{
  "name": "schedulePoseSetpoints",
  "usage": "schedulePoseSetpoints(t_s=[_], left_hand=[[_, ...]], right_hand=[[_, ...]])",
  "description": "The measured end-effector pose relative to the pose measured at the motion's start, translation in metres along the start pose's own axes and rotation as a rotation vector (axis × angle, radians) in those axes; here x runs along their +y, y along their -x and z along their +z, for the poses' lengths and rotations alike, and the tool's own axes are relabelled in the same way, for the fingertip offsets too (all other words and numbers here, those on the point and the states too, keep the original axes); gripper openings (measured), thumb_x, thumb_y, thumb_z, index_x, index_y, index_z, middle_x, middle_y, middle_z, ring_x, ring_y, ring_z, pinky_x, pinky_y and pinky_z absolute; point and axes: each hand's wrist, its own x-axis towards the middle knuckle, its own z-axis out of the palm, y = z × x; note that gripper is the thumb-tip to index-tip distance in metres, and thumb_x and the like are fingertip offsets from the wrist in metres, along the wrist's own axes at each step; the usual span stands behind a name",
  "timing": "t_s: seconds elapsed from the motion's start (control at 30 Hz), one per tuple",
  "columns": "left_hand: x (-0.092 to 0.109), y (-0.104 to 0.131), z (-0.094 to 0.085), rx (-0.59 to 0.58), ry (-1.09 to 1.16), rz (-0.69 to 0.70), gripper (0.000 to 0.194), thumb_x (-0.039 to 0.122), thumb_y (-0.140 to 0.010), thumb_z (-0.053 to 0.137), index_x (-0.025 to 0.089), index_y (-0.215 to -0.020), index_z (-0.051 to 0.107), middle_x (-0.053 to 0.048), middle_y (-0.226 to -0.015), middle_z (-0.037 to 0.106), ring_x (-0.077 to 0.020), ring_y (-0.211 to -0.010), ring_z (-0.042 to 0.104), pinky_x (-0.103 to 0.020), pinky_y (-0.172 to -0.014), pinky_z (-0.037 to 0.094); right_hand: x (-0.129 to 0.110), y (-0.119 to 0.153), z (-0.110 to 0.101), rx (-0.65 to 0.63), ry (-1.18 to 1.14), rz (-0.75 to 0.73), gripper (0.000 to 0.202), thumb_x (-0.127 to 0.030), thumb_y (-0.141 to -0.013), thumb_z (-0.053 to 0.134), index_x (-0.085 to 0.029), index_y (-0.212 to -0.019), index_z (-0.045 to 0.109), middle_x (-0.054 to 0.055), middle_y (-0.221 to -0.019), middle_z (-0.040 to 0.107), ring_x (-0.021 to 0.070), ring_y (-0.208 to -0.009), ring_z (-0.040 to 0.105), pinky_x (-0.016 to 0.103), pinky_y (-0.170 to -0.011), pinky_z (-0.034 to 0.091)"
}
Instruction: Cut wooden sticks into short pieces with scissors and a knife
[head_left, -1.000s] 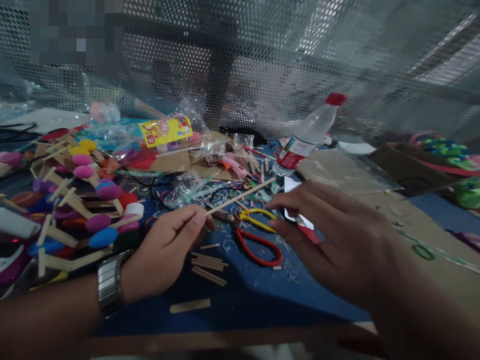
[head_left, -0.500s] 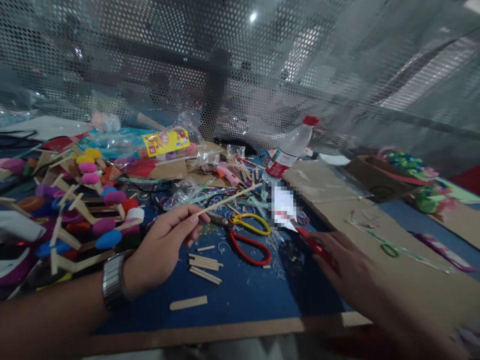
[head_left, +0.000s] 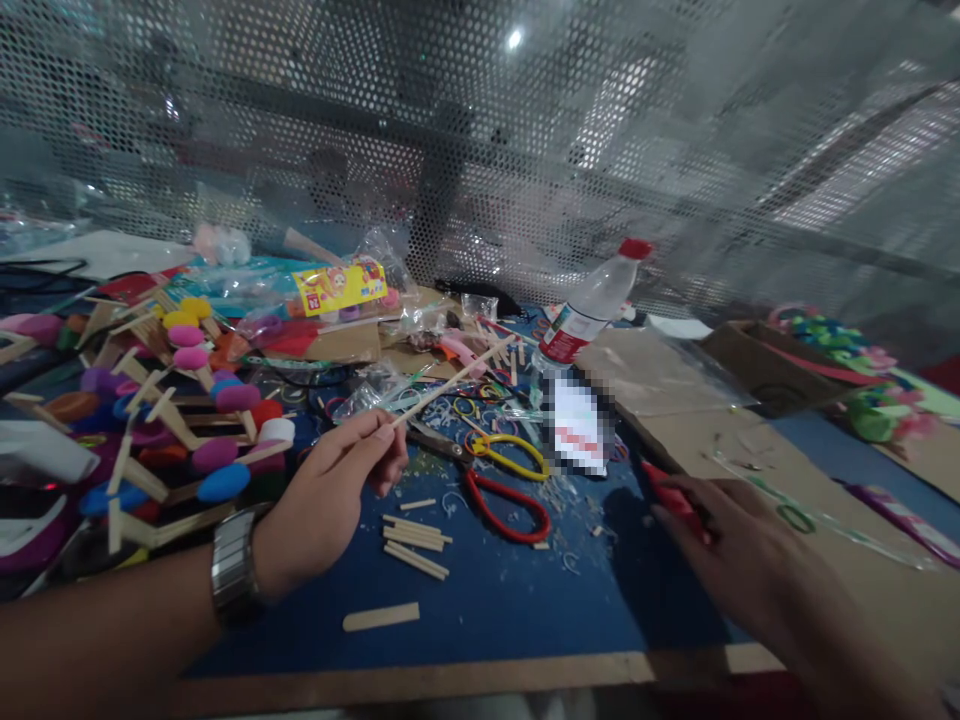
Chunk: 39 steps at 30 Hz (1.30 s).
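Note:
My left hand (head_left: pixel 341 500), with a metal watch on its wrist, pinches one end of a thin wooden stick (head_left: pixel 454 382). The stick slants up and to the right over the clutter. On the right, my right hand (head_left: pixel 731 540) is wrapped round a red, taper-nosed tool (head_left: pixel 679 500) that looks like a utility knife; motion blurs it and the fingers cover much of it. Between the hands lie scissors (head_left: pixel 510 505) with one red and one yellow handle loop. Below them are several short cut sticks (head_left: pixel 416 537) and a flat, round-ended stick piece (head_left: pixel 381 617).
Colourful stick-and-foam pieces (head_left: pixel 225 483) crowd the left side. A leaning plastic bottle (head_left: pixel 596 305) with a red cap stands behind a blurred-out white item (head_left: pixel 577 425). Cardboard (head_left: pixel 847 520) covers the right side. Perforated metal mesh (head_left: pixel 360 170) rises at the back.
My right hand has moved right and slightly down with the red tool, away from the white item. My left hand still holds the stick, which now tilts more steeply.

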Motion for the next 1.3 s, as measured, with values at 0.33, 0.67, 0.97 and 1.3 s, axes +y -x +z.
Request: schedulePoseSetpoints(t_s=[0.33,0.67,0.97,1.3], left_hand=[[0.003,0.0,0.001,0.006,-0.004,-0.017,0.024,0.032,-0.092,0.051,0.017,-0.074,0.057,0.002,-0.07,0.049,-0.0125,-0.065,0.044,-0.026,-0.062,0.035],[0.001,0.001,-0.002,-0.014,-0.06,0.001,0.025,0.033,-0.095,0.05,0.018,-0.076,0.056,0.002,-0.07,0.049,-0.0122,-0.065,0.044,-0.026,-0.062,0.035],[0.003,0.0,-0.002,0.003,-0.026,0.013,0.021,0.03,-0.094,0.049,0.018,-0.079,0.057,0.003,-0.069,0.049,-0.012,-0.064,0.043,-0.025,-0.062,0.035],[0.009,0.001,0.004,0.059,0.01,-0.007,0.02,0.031,-0.091,0.052,0.017,-0.076,0.056,0.003,-0.066,0.049,-0.0118,-0.062,0.043,-0.024,-0.058,0.035]], right_hand=[[-0.058,-0.075,-0.006,-0.045,0.027,-0.38,0.031,-0.023,-0.096,0.043,-0.018,-0.104,0.072,0.016,-0.098,0.071,0.033,-0.093,0.066,0.048,-0.085,0.051],[-0.065,-0.141,0.025,-0.108,-0.06,-0.571,0.014,-0.009,-0.073,0.063,-0.021,-0.071,0.069,0.003,-0.072,0.069,0.0193,-0.065,0.064,0.029,-0.064,0.049],[-0.086,-0.167,-0.01,0.274,-0.248,-0.535,0.013,-0.02,-0.093,0.051,-0.022,-0.091,0.064,0.008,-0.094,0.067,0.0248,-0.093,0.064,0.039,-0.085,0.05],[-0.109,-0.115,0.009,-0.159,-0.131,-0.494,0.016,-0.023,-0.091,0.055,-0.018,-0.1,0.067,0.013,-0.097,0.072,0.0289,-0.09,0.068,0.042,-0.082,0.053]])
